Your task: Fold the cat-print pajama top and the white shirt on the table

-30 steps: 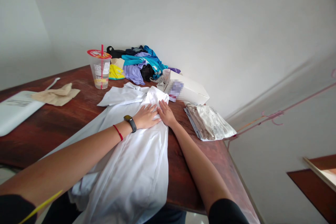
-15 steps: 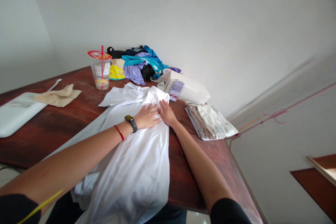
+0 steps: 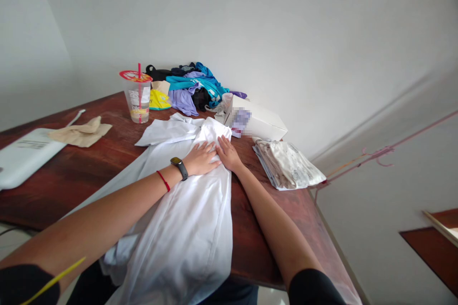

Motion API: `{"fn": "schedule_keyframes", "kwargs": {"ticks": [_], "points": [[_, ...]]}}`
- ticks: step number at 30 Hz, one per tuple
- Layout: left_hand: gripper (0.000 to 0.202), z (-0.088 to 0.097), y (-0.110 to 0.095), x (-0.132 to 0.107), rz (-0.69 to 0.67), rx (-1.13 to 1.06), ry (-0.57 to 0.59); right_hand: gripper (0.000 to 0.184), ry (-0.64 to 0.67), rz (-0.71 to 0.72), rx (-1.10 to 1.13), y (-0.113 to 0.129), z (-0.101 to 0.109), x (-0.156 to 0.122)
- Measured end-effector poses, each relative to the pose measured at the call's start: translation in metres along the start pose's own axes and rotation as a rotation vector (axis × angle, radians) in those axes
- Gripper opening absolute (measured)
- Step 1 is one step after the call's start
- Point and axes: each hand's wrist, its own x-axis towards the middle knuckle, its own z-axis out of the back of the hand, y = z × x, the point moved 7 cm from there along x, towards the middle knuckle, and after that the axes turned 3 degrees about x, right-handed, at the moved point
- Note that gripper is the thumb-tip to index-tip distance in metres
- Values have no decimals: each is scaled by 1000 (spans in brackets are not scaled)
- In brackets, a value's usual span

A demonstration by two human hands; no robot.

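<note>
A white shirt [image 3: 186,219] lies spread on the dark wooden table [image 3: 89,171], its lower part hanging over the near edge. My left hand [image 3: 202,158] lies flat on the shirt near its collar end, fingers stretched out. A black watch and a red string sit on that wrist. My right hand [image 3: 226,152] rests flat beside it on the shirt's right edge, fingers together and extended. Both hands touch each other and hold nothing.
A plastic cup [image 3: 138,97] with a red straw stands at the back. Behind it lies a heap of coloured clothes [image 3: 191,88]. A white box [image 3: 257,121] and a folded patterned cloth [image 3: 288,164] sit to the right. A beige cloth [image 3: 82,131] and a white flat package [image 3: 23,155] lie left.
</note>
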Motion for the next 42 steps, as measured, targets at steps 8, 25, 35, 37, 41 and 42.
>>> {"fn": "schedule_keyframes", "kwargs": {"ticks": [8,25,35,37,41,42], "points": [[64,-1,1,1,-1,-18,-8,62,8,3,-26,1,0,0],[67,-2,3,2,1,-26,-2,61,36,-24,-46,3,1,0],[66,0,3,2,-13,-21,-15,62,37,-30,-16,6,3,-1],[65,0,3,2,-11,-16,-8,62,36,-31,-11,7,3,-1],[63,0,4,3,-6,-4,14,62,36,-36,-11,8,4,-1],[64,0,4,3,-6,0,20,62,35,-37,-12,8,5,-1]]}}
